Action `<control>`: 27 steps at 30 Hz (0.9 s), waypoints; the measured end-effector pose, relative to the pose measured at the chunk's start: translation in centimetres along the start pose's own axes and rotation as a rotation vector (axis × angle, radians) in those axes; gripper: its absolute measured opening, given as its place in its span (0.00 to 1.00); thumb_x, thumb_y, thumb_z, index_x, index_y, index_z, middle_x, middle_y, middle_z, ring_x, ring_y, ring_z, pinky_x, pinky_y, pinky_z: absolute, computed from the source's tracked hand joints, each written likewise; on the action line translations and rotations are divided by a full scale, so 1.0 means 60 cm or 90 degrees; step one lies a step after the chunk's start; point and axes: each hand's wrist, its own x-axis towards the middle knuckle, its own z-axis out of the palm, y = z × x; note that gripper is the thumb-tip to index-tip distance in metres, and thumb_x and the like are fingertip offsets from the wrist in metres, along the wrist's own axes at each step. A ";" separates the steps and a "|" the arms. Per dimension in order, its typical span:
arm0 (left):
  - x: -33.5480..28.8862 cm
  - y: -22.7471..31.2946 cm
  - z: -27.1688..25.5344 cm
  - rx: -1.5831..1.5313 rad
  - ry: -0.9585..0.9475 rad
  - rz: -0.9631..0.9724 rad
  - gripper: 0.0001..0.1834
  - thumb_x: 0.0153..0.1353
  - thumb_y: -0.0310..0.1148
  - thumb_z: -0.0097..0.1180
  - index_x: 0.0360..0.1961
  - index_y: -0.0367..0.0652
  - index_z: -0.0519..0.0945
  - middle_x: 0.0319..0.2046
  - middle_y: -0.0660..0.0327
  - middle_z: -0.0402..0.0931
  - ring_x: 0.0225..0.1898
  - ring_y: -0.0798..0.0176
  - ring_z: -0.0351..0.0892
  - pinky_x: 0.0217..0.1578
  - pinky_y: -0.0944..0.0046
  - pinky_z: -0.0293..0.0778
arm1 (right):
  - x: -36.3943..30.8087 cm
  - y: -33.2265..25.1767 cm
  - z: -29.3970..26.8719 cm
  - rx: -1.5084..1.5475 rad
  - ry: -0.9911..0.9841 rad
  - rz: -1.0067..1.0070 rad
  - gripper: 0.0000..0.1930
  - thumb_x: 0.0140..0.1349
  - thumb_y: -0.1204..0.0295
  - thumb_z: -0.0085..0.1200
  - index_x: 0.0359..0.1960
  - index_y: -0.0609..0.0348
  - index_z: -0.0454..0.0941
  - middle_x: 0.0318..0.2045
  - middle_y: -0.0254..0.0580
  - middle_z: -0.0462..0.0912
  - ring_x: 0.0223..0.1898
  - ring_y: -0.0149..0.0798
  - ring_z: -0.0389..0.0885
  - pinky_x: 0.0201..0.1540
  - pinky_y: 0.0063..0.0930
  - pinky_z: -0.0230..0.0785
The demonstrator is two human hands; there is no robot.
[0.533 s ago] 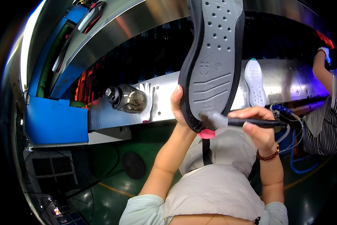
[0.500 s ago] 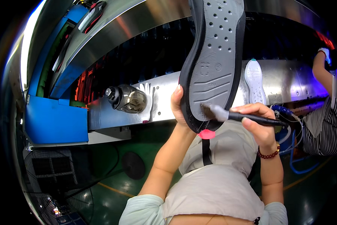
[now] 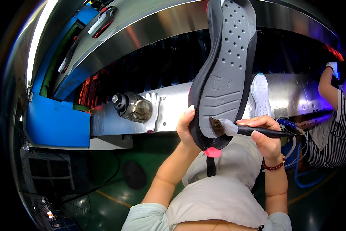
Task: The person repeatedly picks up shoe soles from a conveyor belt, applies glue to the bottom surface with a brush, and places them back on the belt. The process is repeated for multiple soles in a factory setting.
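Note:
A black shoe sole (image 3: 223, 94) with a grey, dimpled inner face is held up in front of me, its pink-tipped heel end toward my body. My left hand (image 3: 187, 129) grips its left edge near the heel, thumb on the rim; the fingers beneath are hidden. In my right hand (image 3: 267, 134) is a brush (image 3: 259, 131) with a black handle and a pale ferrule, pinched between thumb and fingers. Its dark bristles touch the grey face near the heel.
Along the metal ledge (image 3: 176, 94) stand a dark bottle (image 3: 132, 107), a white glove (image 3: 154, 109) and a white sole (image 3: 261, 94). More soles (image 3: 102, 22) lie on the curved conveyor at upper left. A co-worker's arm (image 3: 329, 86) shows at far right, beside blue tubing.
The bristles have swept slightly across the heel area and now show more spread. The whole scene sits a little lower in view; both hands keep their holds.

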 end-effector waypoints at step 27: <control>0.004 -0.013 -0.015 -0.070 0.021 -0.090 0.40 0.55 0.61 0.37 0.56 0.36 0.58 0.52 0.51 0.63 0.52 0.56 0.65 0.53 0.57 0.62 | -0.022 -0.004 0.023 -0.098 0.036 -0.006 0.08 0.48 0.81 0.53 0.32 0.67 0.73 0.36 0.52 0.78 0.42 0.40 0.76 0.49 0.32 0.64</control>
